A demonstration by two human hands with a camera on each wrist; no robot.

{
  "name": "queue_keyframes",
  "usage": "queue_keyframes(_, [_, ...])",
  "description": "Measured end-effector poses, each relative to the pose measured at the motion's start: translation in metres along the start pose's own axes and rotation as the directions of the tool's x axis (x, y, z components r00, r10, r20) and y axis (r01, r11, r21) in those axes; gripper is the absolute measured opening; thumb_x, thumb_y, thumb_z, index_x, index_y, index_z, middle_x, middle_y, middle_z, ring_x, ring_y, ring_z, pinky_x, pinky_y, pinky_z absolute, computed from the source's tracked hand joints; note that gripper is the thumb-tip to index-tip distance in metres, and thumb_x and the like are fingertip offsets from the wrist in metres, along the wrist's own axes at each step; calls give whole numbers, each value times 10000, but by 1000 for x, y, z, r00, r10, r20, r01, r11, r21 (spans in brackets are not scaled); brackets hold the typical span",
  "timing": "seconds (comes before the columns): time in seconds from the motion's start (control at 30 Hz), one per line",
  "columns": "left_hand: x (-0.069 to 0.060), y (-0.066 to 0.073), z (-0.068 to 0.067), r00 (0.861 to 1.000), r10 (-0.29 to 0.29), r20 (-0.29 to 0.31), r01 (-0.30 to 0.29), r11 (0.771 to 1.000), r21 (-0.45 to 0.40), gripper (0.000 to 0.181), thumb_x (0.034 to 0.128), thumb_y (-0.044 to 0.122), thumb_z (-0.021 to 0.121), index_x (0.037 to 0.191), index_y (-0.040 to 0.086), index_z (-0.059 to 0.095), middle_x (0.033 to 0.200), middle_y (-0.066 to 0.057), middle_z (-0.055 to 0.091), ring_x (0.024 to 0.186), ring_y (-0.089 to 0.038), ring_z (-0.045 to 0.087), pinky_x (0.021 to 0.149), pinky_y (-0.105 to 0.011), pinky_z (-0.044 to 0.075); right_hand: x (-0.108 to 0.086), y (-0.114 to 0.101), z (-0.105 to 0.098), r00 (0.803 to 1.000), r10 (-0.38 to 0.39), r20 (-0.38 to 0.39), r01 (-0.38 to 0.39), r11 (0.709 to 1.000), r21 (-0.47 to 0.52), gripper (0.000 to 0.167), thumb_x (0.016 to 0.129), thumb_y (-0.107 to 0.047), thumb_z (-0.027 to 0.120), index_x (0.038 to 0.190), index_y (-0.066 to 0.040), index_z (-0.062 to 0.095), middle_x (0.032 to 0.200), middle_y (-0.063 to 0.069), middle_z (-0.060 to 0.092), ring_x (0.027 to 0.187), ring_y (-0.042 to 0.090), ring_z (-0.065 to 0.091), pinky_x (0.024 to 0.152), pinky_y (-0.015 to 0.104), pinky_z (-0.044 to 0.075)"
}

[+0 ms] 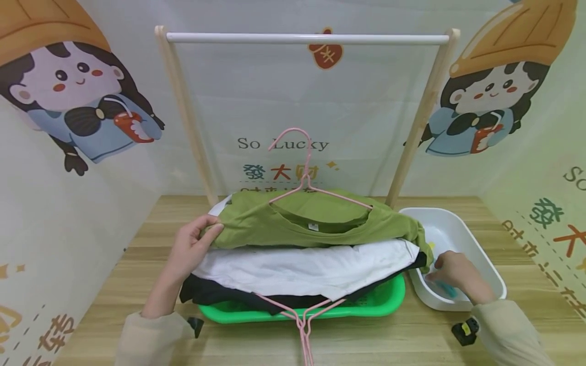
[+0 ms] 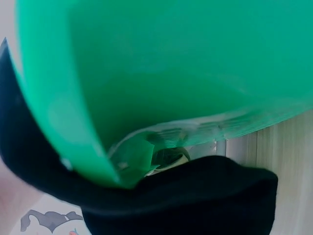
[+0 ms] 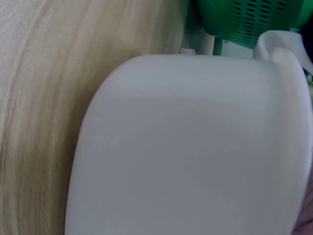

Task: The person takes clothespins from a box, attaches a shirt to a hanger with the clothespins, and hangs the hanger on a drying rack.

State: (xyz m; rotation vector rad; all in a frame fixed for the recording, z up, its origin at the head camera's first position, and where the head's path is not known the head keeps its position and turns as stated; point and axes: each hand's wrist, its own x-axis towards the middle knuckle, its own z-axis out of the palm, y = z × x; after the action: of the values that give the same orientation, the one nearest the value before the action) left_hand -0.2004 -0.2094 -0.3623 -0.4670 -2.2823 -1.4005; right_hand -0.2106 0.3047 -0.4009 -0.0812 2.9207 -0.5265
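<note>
A green T-shirt (image 1: pixel 247 218) lies on top of a pile of clothes, with a pink hanger (image 1: pixel 308 179) in its neckline, hook upward. My left hand (image 1: pixel 192 246) pinches the shirt's left edge between thumb and fingers. At the right, my right hand (image 1: pixel 460 274) reaches into a white tray (image 1: pixel 476 244), beside a small teal item (image 1: pixel 447 290); its fingertips are partly hidden, so I cannot tell whether it grips anything. In the right wrist view the tray's outer wall (image 3: pixel 181 147) hides that hand. The green basket (image 2: pixel 195 58) and black cloth (image 2: pixel 186 205) fill the left wrist view.
Beneath the shirt, a white garment (image 1: pixel 293 267) and a black garment (image 1: pixel 206 290) lie over the green basket (image 1: pixel 396 297). Several pink hanger hooks (image 1: pixel 303 325) stick out toward me. Behind the pile stands a wooden rack with a white rail (image 1: pixel 306 38).
</note>
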Motion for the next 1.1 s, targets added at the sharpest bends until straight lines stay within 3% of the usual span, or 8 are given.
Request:
queue_keyframes(0.2, [0, 0, 2, 1000, 10, -15, -10, 1000, -23, 65, 895, -23, 583, 875, -30, 644, 782, 108, 576, 662, -42, 462, 586, -171, 390, 0, 1, 4, 999, 4, -38, -5, 1000, -3, 287, 700, -195, 747, 732, 27, 568, 713, 118, 562, 656, 241, 518, 570, 363, 433])
queue_keyframes(0.47, [0, -2, 3, 999, 22, -30, -23, 999, -32, 46, 873, -47, 604, 872, -25, 645, 779, 114, 570, 660, -35, 457, 580, -167, 383, -5, 6, 2, 994, 89, -65, -92, 994, -56, 320, 727, -161, 731, 748, 52, 494, 675, 129, 482, 615, 253, 485, 548, 381, 426])
queue_keyframes(0.63, [-1, -2, 2, 999, 13, -37, -14, 1000, -23, 57, 887, -44, 586, 866, -25, 636, 811, 9, 617, 714, -29, 487, 624, -158, 400, -6, 7, 3, 996, 54, -72, -59, 996, -64, 268, 704, -128, 698, 747, 13, 474, 675, 114, 488, 614, 250, 485, 528, 382, 413])
queue_keyframes(0.83, [-1, -1, 3, 999, -4, -36, 3, 1000, -12, 56, 898, -19, 584, 870, -27, 632, 847, -68, 639, 760, -20, 506, 667, -146, 408, -4, 7, 4, 996, 75, -52, -78, 994, -74, 243, 679, -101, 654, 778, 2, 458, 694, 125, 497, 630, 269, 500, 524, 395, 425])
queue_keyframes(1.1, [1, 1, 2, 1000, 11, -21, -11, 1000, -25, 70, 905, -22, 569, 879, -47, 629, 830, 144, 586, 732, -32, 491, 643, -149, 404, -2, 6, 0, 996, 70, -50, -73, 996, -56, 243, 661, -121, 689, 747, -6, 493, 693, 114, 491, 644, 255, 492, 540, 376, 418])
